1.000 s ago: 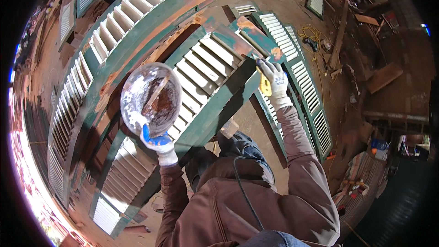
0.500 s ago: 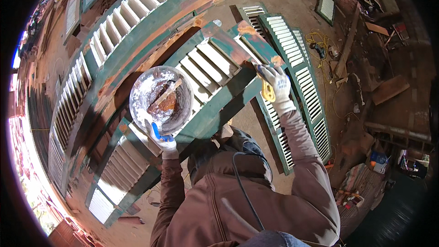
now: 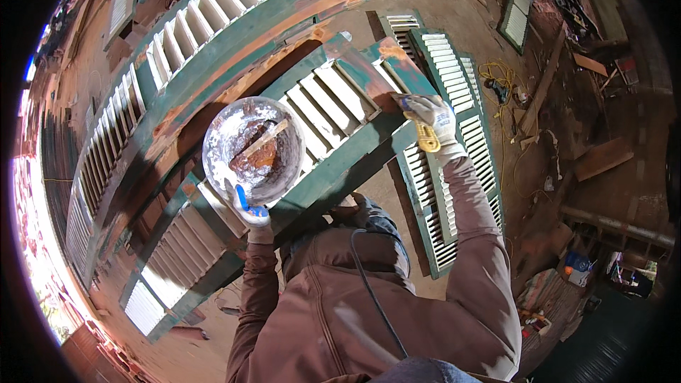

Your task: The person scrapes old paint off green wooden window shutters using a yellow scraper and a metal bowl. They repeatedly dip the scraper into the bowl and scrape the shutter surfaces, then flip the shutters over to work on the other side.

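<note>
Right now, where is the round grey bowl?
The bowl is left of centre in the head view, in the left grip, beside white slats of the green louvered shutter.

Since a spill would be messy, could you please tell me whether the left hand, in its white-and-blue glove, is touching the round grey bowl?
Touching: the head view shows the left hand gripping the bowl at its near rim.

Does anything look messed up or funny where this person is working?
Yes, the paint. At the end of the louvered shutter by the right hand, reddish-brown patches break up the green, so it looks uneven. The round bowl in the left hand looks messy too, smeared white around a brown lump.
</note>
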`<act>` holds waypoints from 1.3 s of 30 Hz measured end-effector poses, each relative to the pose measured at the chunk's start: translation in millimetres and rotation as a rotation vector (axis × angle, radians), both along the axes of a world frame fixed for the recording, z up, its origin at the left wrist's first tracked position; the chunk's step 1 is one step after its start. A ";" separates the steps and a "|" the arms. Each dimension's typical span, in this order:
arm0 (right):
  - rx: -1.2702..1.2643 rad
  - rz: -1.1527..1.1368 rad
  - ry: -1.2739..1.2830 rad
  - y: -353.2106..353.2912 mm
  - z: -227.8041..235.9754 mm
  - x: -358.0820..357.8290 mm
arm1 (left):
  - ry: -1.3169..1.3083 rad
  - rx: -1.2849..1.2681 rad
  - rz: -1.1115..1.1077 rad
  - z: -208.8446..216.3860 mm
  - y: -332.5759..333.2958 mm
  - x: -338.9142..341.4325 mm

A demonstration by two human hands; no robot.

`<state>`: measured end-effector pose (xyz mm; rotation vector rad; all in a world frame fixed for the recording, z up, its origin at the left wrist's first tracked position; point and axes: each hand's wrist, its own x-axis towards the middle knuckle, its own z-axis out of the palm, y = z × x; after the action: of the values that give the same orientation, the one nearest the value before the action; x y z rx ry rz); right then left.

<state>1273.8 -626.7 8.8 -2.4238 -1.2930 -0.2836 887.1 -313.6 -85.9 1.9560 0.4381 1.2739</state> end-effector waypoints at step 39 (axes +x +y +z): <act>-0.161 0.380 0.192 16.8 23.4 33.9 | -0.239 -1.095 -0.014 34.6 -19.1 19.9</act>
<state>1307.7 -609.9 32.2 -2.2001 -1.6986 0.1579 907.0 -332.7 -51.3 0.8736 0.7814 0.9154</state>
